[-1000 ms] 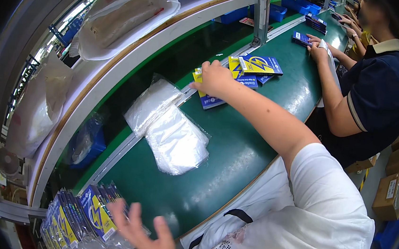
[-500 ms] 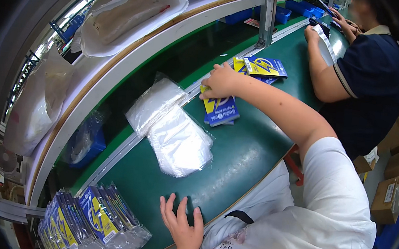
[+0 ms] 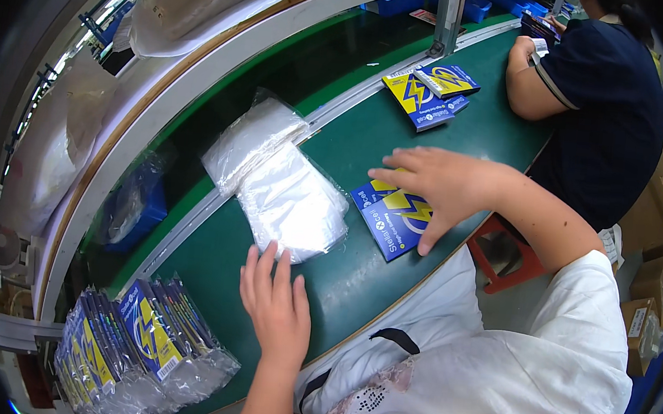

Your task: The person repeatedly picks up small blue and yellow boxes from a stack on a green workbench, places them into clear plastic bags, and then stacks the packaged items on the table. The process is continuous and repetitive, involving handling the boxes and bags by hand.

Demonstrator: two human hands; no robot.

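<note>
My right hand [image 3: 447,187] is spread over two flat blue-and-yellow boxes [image 3: 394,230], which overlap near the table's front edge. Its thumb lies along the upper box's right side, and the fingers reach out straight above the other box. A stack of clear plastic bags [image 3: 292,204] lies left of these boxes. My left hand [image 3: 276,305] is open, fingers stretched, with the tips at the near edge of the bags; whether they press on them I cannot tell. Farther back, a small pile of similar boxes [image 3: 420,100] rests on the green table [image 3: 484,126].
At the lower left, bagged boxes [image 3: 151,333] stand in rows. A metal post [image 3: 447,24] and a raised shelf [image 3: 226,60] border the far side. A co-worker [image 3: 608,113] works at the right, near a red stool [image 3: 501,253] and cartons [image 3: 645,321].
My right hand has come nearer, and two boxes from the far group now lie close to the front edge. My left hand has moved up and left to the bags.
</note>
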